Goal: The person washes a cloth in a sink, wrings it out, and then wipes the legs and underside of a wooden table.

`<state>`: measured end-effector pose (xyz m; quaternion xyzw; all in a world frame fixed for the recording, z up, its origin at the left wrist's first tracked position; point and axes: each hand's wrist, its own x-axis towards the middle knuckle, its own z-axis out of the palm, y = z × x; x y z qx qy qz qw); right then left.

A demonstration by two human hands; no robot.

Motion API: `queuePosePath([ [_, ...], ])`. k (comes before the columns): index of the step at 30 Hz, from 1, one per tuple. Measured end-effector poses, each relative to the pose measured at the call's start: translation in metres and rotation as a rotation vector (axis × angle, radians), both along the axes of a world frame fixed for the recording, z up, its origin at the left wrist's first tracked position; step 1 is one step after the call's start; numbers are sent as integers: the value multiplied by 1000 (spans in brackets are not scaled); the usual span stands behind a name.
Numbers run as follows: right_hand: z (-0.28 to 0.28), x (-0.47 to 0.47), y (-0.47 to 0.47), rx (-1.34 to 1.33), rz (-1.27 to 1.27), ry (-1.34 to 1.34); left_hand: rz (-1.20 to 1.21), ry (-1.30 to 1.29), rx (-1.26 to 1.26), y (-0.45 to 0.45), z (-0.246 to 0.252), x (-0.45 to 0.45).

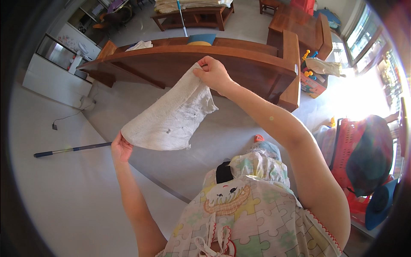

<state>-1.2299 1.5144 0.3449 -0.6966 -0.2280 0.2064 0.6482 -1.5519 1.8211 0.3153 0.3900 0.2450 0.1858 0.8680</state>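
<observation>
A worn white terry cloth [163,110] with frayed edges and dark stains is stretched between my two hands above the floor. My left hand [122,147] grips its lower left corner. At the upper right corner, my right hand [213,74] pinches the cloth between thumb and fingers, in front of the wooden bench's back. The cloth is folded over along its length, and its lower right edge hangs ragged. Beyond my left hand a telescopic pole [74,149] with dark blue grips reaches across the floor; its other end is hidden behind the hand and cloth.
A long wooden bench [192,56] stands ahead, with a blue cushion [201,39] on its seat. To my right are a red plastic basket [338,151] and a toy box [313,85] near the bright window. A power cord plug [55,127] lies on the left floor.
</observation>
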Motion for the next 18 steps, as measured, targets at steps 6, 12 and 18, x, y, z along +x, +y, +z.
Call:
queuePosePath([
  [6,20,-13,3,-55,-32,-176,71,104,296,-14,32,-14],
  [12,13,-15,5,-74,192,-333,268,171,553,-34,43,-11],
  [18,-7,-22,2,-333,200,-888,258,769,1472,-47,31,-13],
])
